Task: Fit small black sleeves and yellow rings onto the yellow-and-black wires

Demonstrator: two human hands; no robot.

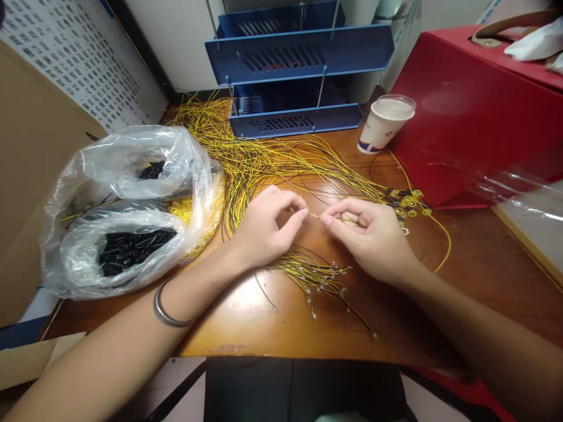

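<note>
My left hand (266,227) is closed, its thumb and index fingertip pinched together. Whatever lies between those fingertips is too small to make out. Facing it across a narrow gap, my right hand (372,234) pinches a thin wire, whose bare coppery end (315,215) points toward my left fingertips. Yellow and black wires (281,155) spread behind both hands, with yellow hexagonal pieces (409,202) at their right ends. Below the hands lies a bunch of wire ends (316,278) with small shiny tips.
On the left, a clear plastic bag (53,234) holds black sleeve-like pieces (132,249) and yellow pieces (180,214). A blue tiered rack (299,58) stands at the back. Right of it are a paper cup (382,126) and a red box (475,123). The table's front edge (285,354) is near me.
</note>
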